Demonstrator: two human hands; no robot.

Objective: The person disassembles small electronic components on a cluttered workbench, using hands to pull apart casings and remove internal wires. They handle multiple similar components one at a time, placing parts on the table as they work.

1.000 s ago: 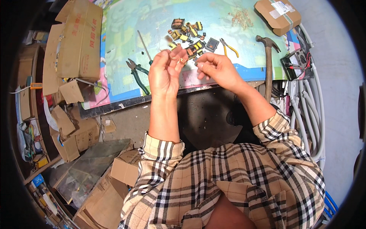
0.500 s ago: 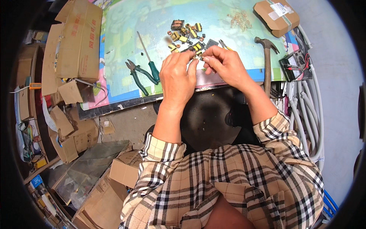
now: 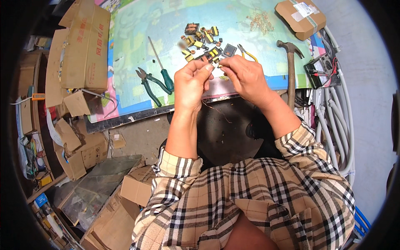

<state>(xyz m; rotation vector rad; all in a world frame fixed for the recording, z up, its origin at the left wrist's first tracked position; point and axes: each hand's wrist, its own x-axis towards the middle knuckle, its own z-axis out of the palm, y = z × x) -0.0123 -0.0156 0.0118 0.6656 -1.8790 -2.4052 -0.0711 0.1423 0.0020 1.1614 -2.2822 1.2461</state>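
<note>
Over the near edge of the table, my left hand [image 3: 188,83] is closed in a pinch, and a thin copper wire [image 3: 216,110] trails from below it over the edge. Close beside it, my right hand [image 3: 246,78] pinches at something small by the left fingertips; the fingers mostly hide it. Just beyond both hands lies a loose pile of small yellow-and-black wound coils [image 3: 213,53]. A dark grey square part [image 3: 228,51] and small yellow-handled pliers [image 3: 248,54] lie right of the pile. Left of my left hand are a green screwdriver [image 3: 167,81] and green-handled cutting pliers [image 3: 149,88].
A claw hammer [image 3: 291,71] lies at the table's right, near a multimeter [image 3: 318,68] with red leads. A tangle of copper wire [image 3: 261,21] sits farther back, by a flat cardboard box [image 3: 301,18]. A tall carton [image 3: 85,50] stands at the left; grey hoses [image 3: 333,125] hang at the right.
My left hand has turned so its thumb side faces up, and the copper wire now shows hanging below it. My right hand has tilted over, fingers pointing more downward and left.
</note>
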